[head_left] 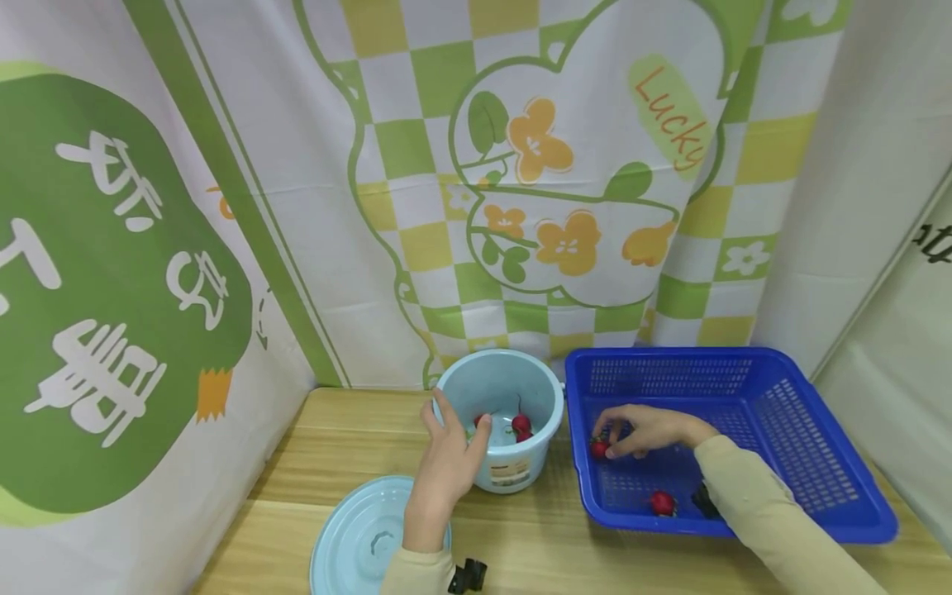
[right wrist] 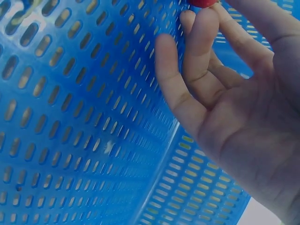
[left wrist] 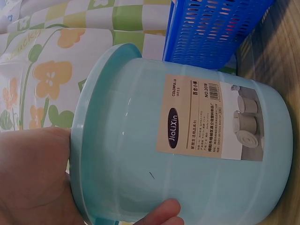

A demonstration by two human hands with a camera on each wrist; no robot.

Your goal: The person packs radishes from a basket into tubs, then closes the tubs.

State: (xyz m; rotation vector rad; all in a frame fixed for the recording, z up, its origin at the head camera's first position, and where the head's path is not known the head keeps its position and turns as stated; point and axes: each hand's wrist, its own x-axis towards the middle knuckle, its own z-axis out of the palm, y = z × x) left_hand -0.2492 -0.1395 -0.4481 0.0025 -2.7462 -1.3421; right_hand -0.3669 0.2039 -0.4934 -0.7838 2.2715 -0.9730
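Note:
A light blue bucket stands upright with several small red radishes inside; one trails a thin root. My left hand grips its rim at the left front, and the left wrist view shows fingertips against the outer wall below the rim. Over the blue plastic basket to the right, my right hand reaches in and pinches a red radish near the left wall. In the right wrist view, only the lower part of this radish shows, at the top edge.
Another radish lies on the basket floor near the front. A round light blue lid lies on the wooden table at the left front, partly under my left forearm. Printed cloth hangs behind the bucket and basket.

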